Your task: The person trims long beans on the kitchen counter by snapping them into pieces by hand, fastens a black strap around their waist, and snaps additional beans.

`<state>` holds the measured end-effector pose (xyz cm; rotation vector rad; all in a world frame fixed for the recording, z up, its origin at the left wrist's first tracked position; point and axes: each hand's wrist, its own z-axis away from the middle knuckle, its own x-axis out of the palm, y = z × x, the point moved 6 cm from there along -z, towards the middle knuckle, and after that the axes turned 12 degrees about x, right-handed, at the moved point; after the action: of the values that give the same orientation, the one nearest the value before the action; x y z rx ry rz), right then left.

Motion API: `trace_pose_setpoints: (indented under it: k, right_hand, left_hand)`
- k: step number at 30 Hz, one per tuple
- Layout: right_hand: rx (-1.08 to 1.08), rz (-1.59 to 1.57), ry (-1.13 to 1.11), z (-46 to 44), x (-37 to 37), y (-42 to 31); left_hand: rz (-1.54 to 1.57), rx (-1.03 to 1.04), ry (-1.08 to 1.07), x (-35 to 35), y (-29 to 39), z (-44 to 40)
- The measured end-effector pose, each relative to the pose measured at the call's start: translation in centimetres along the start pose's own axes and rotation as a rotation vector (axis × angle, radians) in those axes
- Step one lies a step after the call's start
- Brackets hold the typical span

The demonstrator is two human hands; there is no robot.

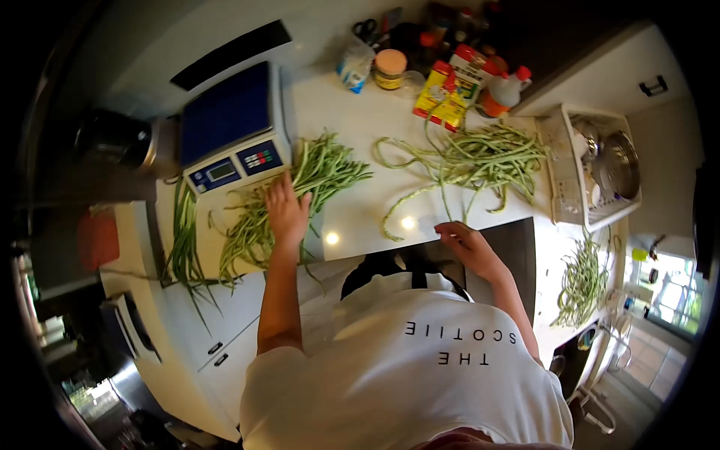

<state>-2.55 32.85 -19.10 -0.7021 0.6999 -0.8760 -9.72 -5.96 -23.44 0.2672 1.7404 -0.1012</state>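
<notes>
My left hand (286, 213) lies on a pile of long green beans (251, 232), its fingers spread and pointing toward the scale. More long beans (330, 172) fan out beyond it, with their ends toward the right. At the counter's front edge is my right hand (472, 249), with fingers loosely bent and apart; nothing shows in them. Just past its fingertips, strands hang from a tangled heap of long beans (487, 161) on the right part of the counter. Whether the fingertips touch a strand, I cannot tell.
A digital scale (229, 124) stands at the back left. Green leafy stalks (184, 240) hang over the left edge. Jars (390, 69), yellow packets (442, 94) and bottles (504, 91) stand behind. A white dish rack (559, 165) is right, near another bean pile (581, 281).
</notes>
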Motion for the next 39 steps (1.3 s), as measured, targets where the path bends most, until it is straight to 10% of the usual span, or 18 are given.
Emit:
trace_pose_setpoints:
  k: [6, 16, 22, 24, 31, 36, 39]
  right_hand:
    - [-0.167, 0.541, 0.523, -3.6, -0.7, 3.8]
    - [0.055, -0.777, 0.334, -2.9, -1.9, 3.8]
    - [0.006, -0.915, 0.144, -1.3, -0.9, 2.7]
    - [-0.046, -0.845, 0.12, -1.0, 0.0, 2.1]
    - [-0.135, -0.724, 0.069, -0.4, 1.1, 0.7]
    - [-0.101, -0.723, 0.313, -1.5, -3.7, 2.1]
    - [-0.007, -1.303, 0.136, -6.5, -7.1, 3.6]
  left_hand:
    - [0.073, 0.035, 0.04, -0.8, 0.3, -0.8]
    - [0.144, 0.059, 0.02, -1.0, 0.9, -2.4]
    - [0.321, 0.082, 0.126, -1.7, 4.9, -5.1]
    - [1.125, -0.016, -0.127, 1.8, 8.3, -6.0]
    - [2.283, -0.503, -0.748, 5.2, 26.3, -9.1]
    - [1.97, -0.175, -0.693, -1.3, 27.5, -12.6]
    - [1.386, 0.253, -0.574, -3.2, 26.9, -12.5]
